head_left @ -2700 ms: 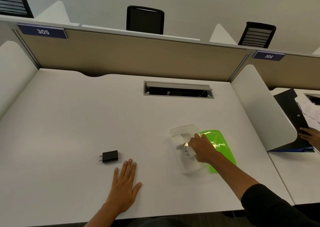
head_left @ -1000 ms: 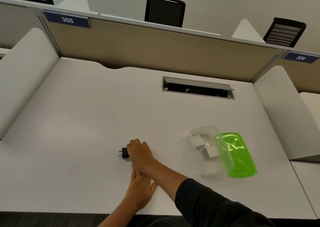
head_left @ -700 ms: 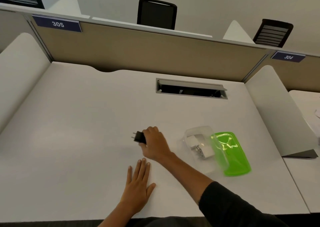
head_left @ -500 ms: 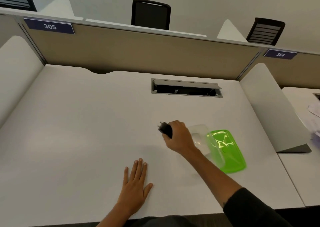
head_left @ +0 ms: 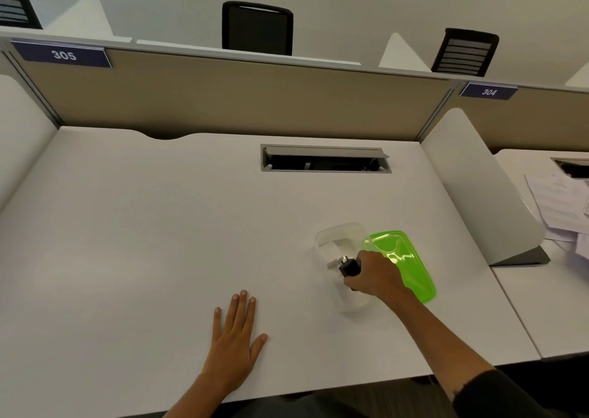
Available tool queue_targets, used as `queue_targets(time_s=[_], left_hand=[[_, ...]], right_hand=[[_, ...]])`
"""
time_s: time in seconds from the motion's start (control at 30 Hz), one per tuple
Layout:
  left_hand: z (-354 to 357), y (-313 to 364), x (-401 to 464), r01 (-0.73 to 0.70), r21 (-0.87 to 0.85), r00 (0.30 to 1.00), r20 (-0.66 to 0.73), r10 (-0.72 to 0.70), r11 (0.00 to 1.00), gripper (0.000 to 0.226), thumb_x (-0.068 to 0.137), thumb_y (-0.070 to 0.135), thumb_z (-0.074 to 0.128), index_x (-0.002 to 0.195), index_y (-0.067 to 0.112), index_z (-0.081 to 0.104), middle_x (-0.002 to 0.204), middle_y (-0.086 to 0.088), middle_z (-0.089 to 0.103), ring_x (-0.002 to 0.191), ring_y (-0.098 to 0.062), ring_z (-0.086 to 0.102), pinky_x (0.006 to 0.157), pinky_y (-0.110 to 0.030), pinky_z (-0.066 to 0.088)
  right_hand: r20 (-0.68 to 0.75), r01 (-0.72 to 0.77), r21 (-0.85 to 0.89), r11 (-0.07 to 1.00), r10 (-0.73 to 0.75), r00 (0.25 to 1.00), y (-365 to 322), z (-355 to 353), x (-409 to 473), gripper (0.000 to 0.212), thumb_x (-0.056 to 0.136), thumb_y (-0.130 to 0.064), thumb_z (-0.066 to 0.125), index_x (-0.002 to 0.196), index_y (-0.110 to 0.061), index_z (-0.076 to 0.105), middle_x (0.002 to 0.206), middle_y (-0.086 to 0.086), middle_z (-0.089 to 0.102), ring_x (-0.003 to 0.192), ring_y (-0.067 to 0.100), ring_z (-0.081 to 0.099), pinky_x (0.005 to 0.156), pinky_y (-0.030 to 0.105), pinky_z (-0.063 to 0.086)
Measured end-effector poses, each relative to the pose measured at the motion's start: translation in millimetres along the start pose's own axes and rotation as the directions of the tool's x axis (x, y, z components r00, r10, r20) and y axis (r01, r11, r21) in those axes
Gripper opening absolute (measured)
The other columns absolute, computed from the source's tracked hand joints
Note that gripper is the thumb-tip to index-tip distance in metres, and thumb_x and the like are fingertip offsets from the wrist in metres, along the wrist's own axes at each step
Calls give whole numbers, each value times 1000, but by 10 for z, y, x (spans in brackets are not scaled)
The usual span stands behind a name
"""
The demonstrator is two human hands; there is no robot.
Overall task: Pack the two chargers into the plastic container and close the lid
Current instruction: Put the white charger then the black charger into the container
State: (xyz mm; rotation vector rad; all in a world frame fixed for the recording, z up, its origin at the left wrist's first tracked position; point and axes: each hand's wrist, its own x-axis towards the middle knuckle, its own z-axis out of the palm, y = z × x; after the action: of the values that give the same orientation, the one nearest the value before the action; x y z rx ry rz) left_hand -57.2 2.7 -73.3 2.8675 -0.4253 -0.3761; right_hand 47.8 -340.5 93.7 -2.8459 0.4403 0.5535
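Note:
A clear plastic container (head_left: 325,235) sits on the white desk (head_left: 159,226), right of centre. Inside it lies a white charger (head_left: 343,246), partly hidden. My right hand (head_left: 374,274) is over the container's near half, shut on a small black charger (head_left: 349,266) whose prongs point left towards the white one. The green lid (head_left: 404,261) rests against the container's right side, overlapping its rim. My left hand (head_left: 234,342) lies flat on the desk, palm down, fingers apart, holding nothing.
A recessed cable slot (head_left: 325,159) is set in the desk behind the container. White side dividers (head_left: 478,191) and a beige back panel (head_left: 242,99) bound the desk. Loose papers (head_left: 561,201) lie on the neighbouring desk at right.
My right hand picked the black charger up from the desk's middle and carried it right, over the container. The left hand stayed flat on the desk.

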Motion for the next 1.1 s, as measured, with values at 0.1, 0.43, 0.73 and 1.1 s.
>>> queue_targets(time_s=[0.1, 0.43, 0.73, 1.1], left_hand=[[-14, 6, 3, 2, -6, 1000, 5, -2, 1000, 83, 105, 67, 21, 168, 20, -9, 177, -3, -18, 164, -23, -15, 129, -57, -5], [-56, 19, 5, 6, -22, 999, 36, -5, 1000, 85, 104, 68, 18, 166, 20, -16, 175, -2, -25, 162, -22, -22, 128, -56, -11], [-76, 33, 0, 10, -13, 999, 31, -10, 1000, 84, 104, 69, 16, 166, 21, -15, 175, -3, -24, 162, -24, -20, 128, -57, -9], [-67, 31, 0, 14, -20, 999, 36, -13, 1000, 85, 104, 69, 15, 165, 21, -17, 175, -1, -26, 162, -22, -22, 128, -58, -9]], right_hand=[[52, -24, -34, 999, 26, 998, -34, 2, -5, 40, 65, -49, 78, 89, -22, 60, 88, -3, 66, 83, 24, 68, 64, 28, 45], [122, -25, -43, 999, 30, 992, -252, 120, 10, 33, 72, -40, 77, 88, -19, 57, 85, -4, 62, 87, 24, 68, 70, 28, 47], [145, -17, -95, 995, 30, 989, -311, 115, 26, 46, 74, -36, 76, 118, -20, 70, 109, 0, 75, 105, 25, 73, 88, 31, 60], [132, -4, -102, 995, 17, 991, -337, 118, 2, 55, 76, -32, 77, 129, -23, 67, 113, -1, 75, 108, 25, 74, 90, 31, 60]])
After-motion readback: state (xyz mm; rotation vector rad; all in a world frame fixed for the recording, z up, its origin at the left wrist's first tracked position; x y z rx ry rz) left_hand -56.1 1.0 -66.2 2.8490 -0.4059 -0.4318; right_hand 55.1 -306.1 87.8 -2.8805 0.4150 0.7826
